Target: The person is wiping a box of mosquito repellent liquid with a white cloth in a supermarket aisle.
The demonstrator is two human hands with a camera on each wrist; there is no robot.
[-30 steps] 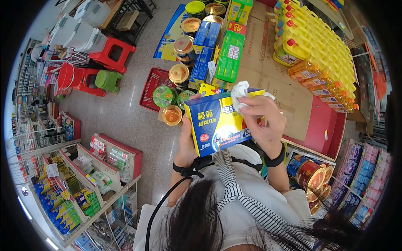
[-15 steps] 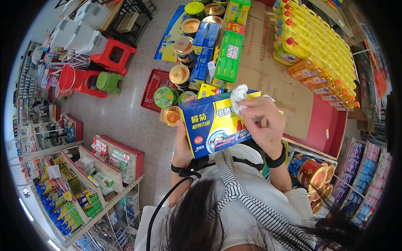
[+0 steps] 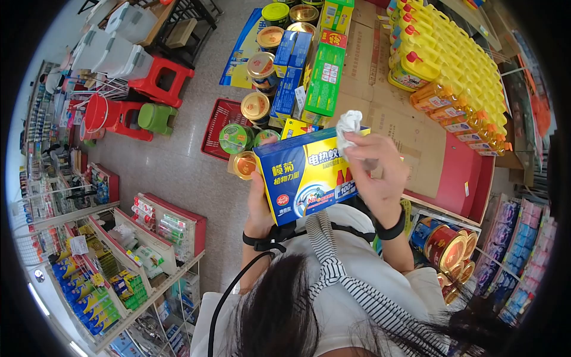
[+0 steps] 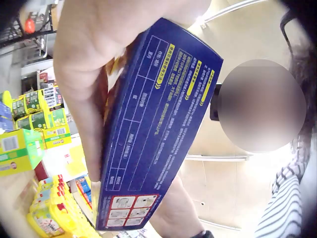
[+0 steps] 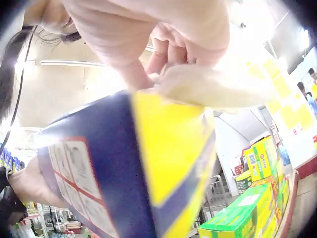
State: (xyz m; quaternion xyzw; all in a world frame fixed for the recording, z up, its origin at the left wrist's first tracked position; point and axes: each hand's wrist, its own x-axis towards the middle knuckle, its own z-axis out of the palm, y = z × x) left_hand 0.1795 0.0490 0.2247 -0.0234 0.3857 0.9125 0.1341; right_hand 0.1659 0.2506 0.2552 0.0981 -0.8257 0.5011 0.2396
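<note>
White cloth (image 3: 348, 128): shifted slightly up and to the right in the head view since the frame half a second earlier, together with the right hand (image 3: 380, 172).
Blue-and-yellow box (image 3: 306, 172): held in front of the person's chest, its printed front facing the head camera, its right end a little higher than its left.
Left hand (image 3: 257, 205): its grip is curled round the box's left end, thumb at the front edge.
Right hand's grip: pinches the crumpled white cloth between thumb and fingers, over the box's upper edge; whether the cloth touches the box cannot be told.
Wristbands: a black band (image 3: 392, 229) on the right wrist and a black strap (image 3: 262, 243) on the left.
Beyond the box: a small yellow box (image 3: 297, 127), with a green box (image 3: 326, 77) farther off.
Tubs: gold-lidded tubs (image 3: 255, 106) stand in a row beside the red basket (image 3: 221, 116).
Cardboard-covered surface (image 3: 386, 131): bears yellow bottles (image 3: 440, 53) and orange bottles (image 3: 432, 98) on its right side.
Left side: a red stool (image 3: 160, 83) near a green stool (image 3: 156, 119).
</note>
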